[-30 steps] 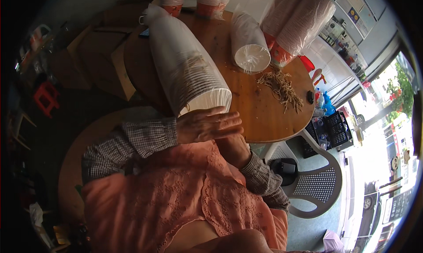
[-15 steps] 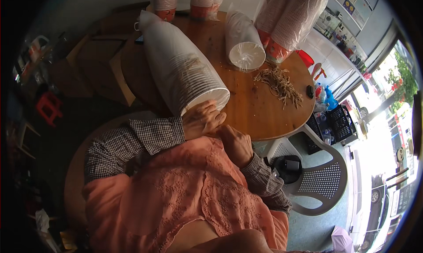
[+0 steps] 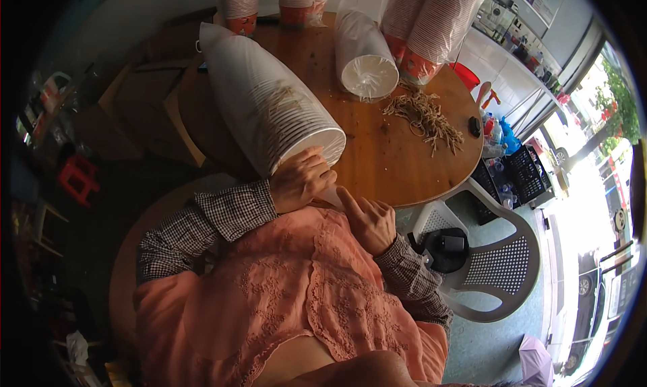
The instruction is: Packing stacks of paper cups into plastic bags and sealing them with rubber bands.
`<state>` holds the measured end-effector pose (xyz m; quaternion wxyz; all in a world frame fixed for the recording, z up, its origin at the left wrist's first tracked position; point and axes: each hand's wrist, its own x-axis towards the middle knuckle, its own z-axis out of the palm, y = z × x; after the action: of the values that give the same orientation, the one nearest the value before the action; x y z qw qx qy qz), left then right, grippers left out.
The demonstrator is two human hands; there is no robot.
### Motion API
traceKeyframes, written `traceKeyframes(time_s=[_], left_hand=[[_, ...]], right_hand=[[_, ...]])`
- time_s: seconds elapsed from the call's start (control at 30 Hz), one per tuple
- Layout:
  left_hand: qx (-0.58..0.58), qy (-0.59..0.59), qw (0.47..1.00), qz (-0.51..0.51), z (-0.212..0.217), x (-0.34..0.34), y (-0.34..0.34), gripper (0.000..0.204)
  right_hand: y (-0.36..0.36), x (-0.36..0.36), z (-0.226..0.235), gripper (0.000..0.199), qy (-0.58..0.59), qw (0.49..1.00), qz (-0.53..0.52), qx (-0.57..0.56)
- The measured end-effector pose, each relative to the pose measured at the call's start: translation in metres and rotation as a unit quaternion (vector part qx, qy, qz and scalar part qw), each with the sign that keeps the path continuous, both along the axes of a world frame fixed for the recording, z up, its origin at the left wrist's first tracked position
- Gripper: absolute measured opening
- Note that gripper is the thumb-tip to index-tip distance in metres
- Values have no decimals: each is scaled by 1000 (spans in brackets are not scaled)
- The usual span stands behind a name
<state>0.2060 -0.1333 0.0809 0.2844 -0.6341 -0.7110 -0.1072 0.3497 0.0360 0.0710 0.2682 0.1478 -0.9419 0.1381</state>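
A long stack of white paper bowls in a clear plastic bag lies on the round wooden table, its near end by my hands. My left hand is closed with curled fingers just in front of that end. A whitish strip of plastic, apparently the bag's loose end, runs from it to my right hand. There the index finger points forward and the other fingers curl; the exact grip is partly hidden. Tan rubber bands lie heaped at the right.
Behind stand bagged stacks of red-patterned cups, beside a lying bagged stack of white bowls. A grey plastic chair holding a black bag is at my right. Cardboard boxes and a red stool are at left.
My right hand has moved slightly right and away from the left, its index finger now straighter. The whitish strip between the hands shows more. The whole view has shifted a little.
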Motion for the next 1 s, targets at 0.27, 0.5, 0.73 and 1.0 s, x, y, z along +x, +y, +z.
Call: traceKeyframes(time_s=[0.27, 0.5, 0.73, 1.0], left_hand=[[52, 42, 998, 3, 9, 7, -3, 26], [-44, -72, 991, -101, -1, -5, -11, 30], [-34, -194, 972, -125, 5, -8, -11, 13], [65, -220, 970, -85, -8, -10, -12, 11]], right_hand=[[-15, 7, -13, 20, -137, 920, 95, -355], [-22, 7, -16, 30, -375, 519, 226, -734], [-17, -8, -44, 32, -289, 294, 349, -841], [-8, -11, -24, 44, -130, 516, 330, -780]])
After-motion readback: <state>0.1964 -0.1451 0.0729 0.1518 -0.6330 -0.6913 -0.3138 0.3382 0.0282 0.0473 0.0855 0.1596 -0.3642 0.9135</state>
